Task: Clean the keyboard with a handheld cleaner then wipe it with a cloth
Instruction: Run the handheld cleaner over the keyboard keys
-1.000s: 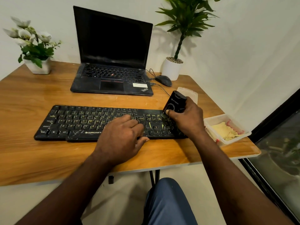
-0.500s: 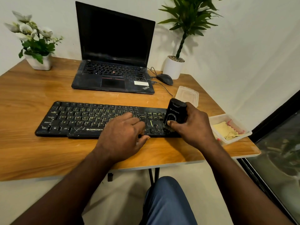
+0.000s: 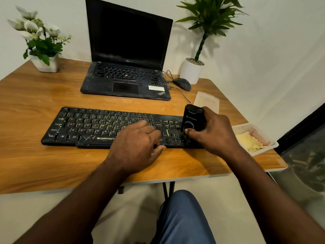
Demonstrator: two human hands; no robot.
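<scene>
**Cleaner slides toward the keyboard's near edge**

Over the last second the handheld cleaner (image 3: 193, 118) has crept from the far side of the keyboard (image 3: 88, 125) toward its near side. It has kept to the right end, and the left hand (image 3: 137, 143) has barely shifted. The cleaner stands nearly upright with its foot on the rightmost keys. The right hand (image 3: 216, 134) grips it, fingers wrapped round the body and thumb laid on its front face.

The likeliest slip is running off the keyboard's right end, since few keys remain there. A hard downward push could also snag a keycap. Should the left hand lift, the keyboard might skate under the strokes.

The cleaner sits inside the right hand, just right of the left hand and not touching it. The left hand lies palm down on keys right of the keyboard's middle. Its fingers are loosely bent and hold nothing, and its thumb is at the near edge.

A yellow cloth (image 3: 249, 141) waits in a white tray (image 3: 274, 144) just off the keyboard's right end, where a swinging wrist could knock it. A laptop (image 3: 126, 50) stands behind the keyboard.
</scene>
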